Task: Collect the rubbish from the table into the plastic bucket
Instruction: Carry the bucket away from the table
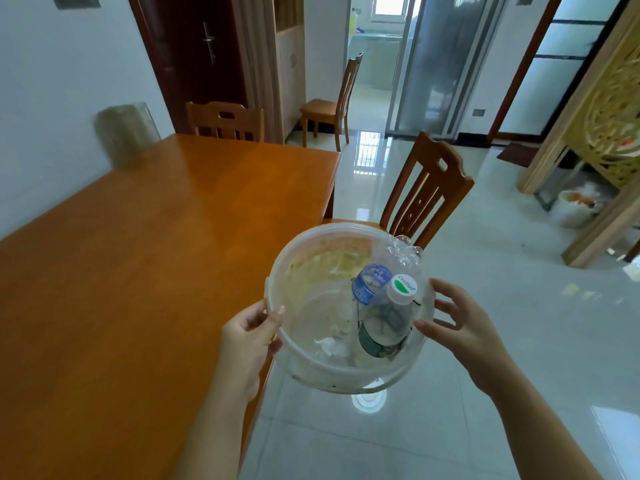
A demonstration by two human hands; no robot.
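I hold a translucent plastic bucket (311,271) in the air, just off the right edge of the wooden table (145,271). My left hand (251,336) grips its left rim, thumb over the edge. My right hand (460,327) is at the bucket's right side with fingers spread, its fingertips touching the wall. Inside the bucket lie a plastic bottle with a white and green cap (388,323), a second crushed clear bottle with a blue label (370,282) and a crumpled white scrap (329,344).
A chair (426,192) stands right behind the bucket, another chair (225,121) at the table's far end, a third chair (332,105) near the doorway. A clear jar (126,133) sits at the table's far left. A white rubbish bag (571,206) lies by the carved screen.
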